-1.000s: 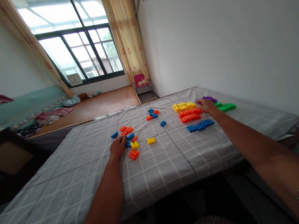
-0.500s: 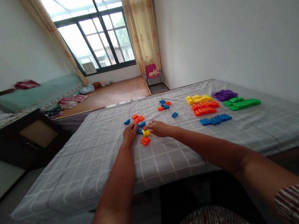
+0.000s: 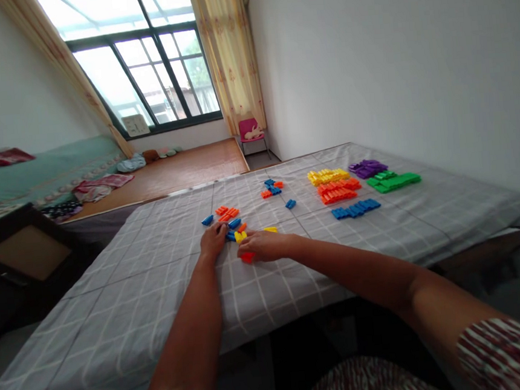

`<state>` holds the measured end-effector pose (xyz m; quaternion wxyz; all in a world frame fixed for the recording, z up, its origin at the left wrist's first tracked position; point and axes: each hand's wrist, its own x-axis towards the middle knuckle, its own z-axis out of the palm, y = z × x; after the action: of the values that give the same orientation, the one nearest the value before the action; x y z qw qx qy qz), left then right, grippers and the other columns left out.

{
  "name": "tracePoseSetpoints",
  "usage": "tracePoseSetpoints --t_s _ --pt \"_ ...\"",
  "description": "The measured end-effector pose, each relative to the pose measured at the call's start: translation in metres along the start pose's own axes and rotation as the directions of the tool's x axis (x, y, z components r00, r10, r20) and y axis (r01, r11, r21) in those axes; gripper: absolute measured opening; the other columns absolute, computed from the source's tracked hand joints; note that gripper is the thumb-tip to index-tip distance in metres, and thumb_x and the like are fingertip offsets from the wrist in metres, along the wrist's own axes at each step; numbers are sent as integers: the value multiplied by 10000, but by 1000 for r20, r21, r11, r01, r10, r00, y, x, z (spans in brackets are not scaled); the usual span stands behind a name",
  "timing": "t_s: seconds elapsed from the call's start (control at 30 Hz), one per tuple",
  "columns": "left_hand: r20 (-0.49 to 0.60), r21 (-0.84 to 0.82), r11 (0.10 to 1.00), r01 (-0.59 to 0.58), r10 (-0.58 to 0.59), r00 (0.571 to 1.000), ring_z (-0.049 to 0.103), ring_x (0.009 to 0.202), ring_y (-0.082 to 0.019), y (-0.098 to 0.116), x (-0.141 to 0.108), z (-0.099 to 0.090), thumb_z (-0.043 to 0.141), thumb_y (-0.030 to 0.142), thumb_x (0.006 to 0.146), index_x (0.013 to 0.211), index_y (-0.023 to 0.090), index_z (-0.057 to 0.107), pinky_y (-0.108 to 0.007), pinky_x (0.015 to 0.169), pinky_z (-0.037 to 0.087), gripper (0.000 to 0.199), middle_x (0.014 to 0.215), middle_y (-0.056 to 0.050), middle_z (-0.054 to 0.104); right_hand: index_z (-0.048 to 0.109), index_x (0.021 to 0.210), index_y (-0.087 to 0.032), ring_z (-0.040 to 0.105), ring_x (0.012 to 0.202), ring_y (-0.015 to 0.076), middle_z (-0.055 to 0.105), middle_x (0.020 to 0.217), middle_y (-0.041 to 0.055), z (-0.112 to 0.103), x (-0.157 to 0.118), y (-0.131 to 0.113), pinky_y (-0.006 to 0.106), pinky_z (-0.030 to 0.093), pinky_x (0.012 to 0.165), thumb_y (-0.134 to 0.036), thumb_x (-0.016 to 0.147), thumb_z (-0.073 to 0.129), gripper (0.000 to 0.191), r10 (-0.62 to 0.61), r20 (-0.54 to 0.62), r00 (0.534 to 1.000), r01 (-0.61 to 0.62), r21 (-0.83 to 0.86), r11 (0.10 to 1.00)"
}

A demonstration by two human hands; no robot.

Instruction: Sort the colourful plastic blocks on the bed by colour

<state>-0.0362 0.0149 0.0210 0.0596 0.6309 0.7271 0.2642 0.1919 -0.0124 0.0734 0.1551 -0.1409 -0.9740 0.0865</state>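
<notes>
My left hand (image 3: 213,238) rests on the cloth with fingers bent, beside a blue piece (image 3: 234,223) and another blue piece (image 3: 230,236); whether it grips anything is too small to tell. My right hand (image 3: 261,246) reaches over an orange piece (image 3: 248,257), its fingertips hidden around it. Just above these fingers lies a yellow piece (image 3: 240,237), with a small orange piece (image 3: 242,227) behind. Another yellow piece (image 3: 271,230) shows beyond the right hand. Orange pieces (image 3: 227,213) and a blue piece (image 3: 207,220) lie past my left hand.
On the checked cloth (image 3: 159,289), a blue and orange cluster (image 3: 271,188) and a blue piece (image 3: 290,204) lie mid-table. To the right are yellow (image 3: 328,177), orange (image 3: 339,191), purple (image 3: 367,168), green (image 3: 393,181) and blue rows (image 3: 356,209).
My right hand has moved nearer, over the close orange piece. A yellow piece now shows beyond it, apart from the other yellow one. The view has shifted to the right.
</notes>
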Motion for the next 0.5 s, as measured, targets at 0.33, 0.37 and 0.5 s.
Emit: tracePoseSetpoints --t_s 0.33,0.37,0.5 --pt "19 37 998 48 -49 999 660 907 -209 3 2 -4 406 419 898 1097 237 694 -271 725 460 394 1023 -41 730 648 1158 -172 618 1070 201 663 1204 89 -88 -184 143 306 449 947 -143 813 594 351 618 -266 740 -655 -75 752" --pt "17 43 998 50 -51 999 661 901 -207 4 2 -4 404 415 899 1099 241 694 -269 719 461 392 1015 -37 731 659 1140 -167 625 1049 201 676 1175 89 -95 -206 158 291 454 932 -130 804 592 344 686 -287 669 -735 -115 669" --pt "24 65 996 55 -57 998 660 911 -208 4 3 -4 400 408 902 1110 244 689 -271 726 463 392 1027 -38 728 698 1057 -163 664 851 192 730 967 99 -107 -269 190 232 479 753 -236 819 611 263 830 -313 462 -887 -148 438"
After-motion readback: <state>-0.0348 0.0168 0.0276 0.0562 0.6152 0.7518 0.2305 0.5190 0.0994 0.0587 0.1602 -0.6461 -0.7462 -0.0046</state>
